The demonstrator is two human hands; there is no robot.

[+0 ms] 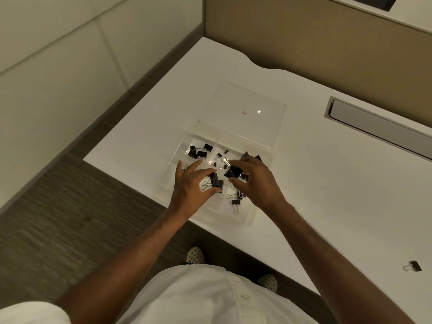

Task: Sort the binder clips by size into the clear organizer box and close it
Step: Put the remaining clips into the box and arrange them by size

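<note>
Sorting partway: left hand [190,183] and right hand [251,177] each pinch a large clip over the open box [261,148], sorted clips [198,150] beyond the left fingers, stray clip [412,266] far right, lid [245,101] unclosed.

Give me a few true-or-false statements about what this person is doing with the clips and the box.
1. The organizer box has its lid open. True.
2. Both hands are empty. False: the left hand and the right hand each hold a black clip.
3. One stray clip lies on the desk apart from the box. True.
4. The clips are red. False: they are black.
</note>
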